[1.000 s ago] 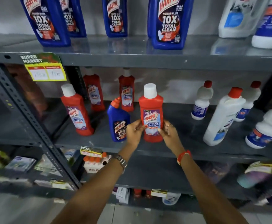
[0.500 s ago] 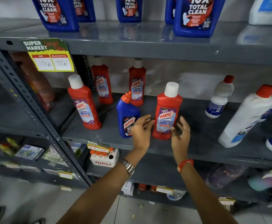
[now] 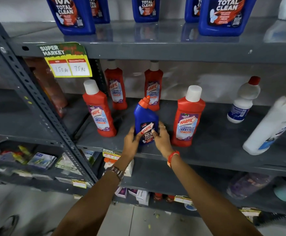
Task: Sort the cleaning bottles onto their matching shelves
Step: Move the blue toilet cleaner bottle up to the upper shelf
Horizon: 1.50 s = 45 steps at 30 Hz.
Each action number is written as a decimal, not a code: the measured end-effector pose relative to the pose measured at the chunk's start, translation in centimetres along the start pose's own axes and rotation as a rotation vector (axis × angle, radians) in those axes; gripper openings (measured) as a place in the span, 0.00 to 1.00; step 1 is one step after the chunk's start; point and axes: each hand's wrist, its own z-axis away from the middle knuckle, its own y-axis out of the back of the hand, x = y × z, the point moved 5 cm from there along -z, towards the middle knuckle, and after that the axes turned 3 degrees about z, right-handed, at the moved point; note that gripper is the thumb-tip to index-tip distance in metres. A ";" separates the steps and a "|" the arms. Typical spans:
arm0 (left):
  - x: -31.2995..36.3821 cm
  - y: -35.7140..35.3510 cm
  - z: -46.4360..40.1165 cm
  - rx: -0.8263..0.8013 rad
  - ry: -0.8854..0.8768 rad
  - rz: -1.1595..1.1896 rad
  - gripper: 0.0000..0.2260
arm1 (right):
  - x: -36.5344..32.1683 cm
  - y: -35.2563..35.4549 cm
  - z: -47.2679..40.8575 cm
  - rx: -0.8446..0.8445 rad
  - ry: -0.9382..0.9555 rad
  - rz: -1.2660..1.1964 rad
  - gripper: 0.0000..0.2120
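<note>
I have both hands closed around the small blue bottle on the middle shelf: my left hand presses its lower left side, thumb across the label, and my right hand presses the lower right side, fingers wrapped round the edge. The bottle stands upright on the shelf near the front edge, its orange cap angled to the right. I wear a metal watch on the left wrist and an orange band on the right. Just right of the blue bottle stands a red bottle with a white cap, apart from my right hand. To the left stands another red bottle, tilted slightly, and two more red bottles stand at the back of the same shelf. Further right on this shelf are white bottles with red caps, the nearer one leaning. The upper shelf carries a row of large blue bottles. A yellow price tag hangs on that shelf's front edge at the left. The lower shelves hold mixed small packets, too blurred to identify.
</note>
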 end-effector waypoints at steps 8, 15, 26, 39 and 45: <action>4.3 1.6 2.7 0.005 -0.134 0.134 0.14 | -3.2 2.7 3.3 -0.018 0.139 -0.112 0.18; 14.3 5.9 6.4 0.220 -0.400 0.302 0.14 | -14.2 6.6 8.0 -0.082 0.405 -0.271 0.21; 33.3 10.3 2.3 0.262 -0.680 0.329 0.12 | -32.6 13.2 8.2 0.118 0.737 -0.315 0.22; 34.5 7.7 -8.8 0.162 -0.361 0.230 0.10 | -33.7 12.1 -1.1 0.239 0.580 -0.234 0.15; 34.4 7.5 -8.1 0.159 -0.407 0.119 0.11 | -33.4 12.0 -0.6 0.251 0.541 -0.156 0.20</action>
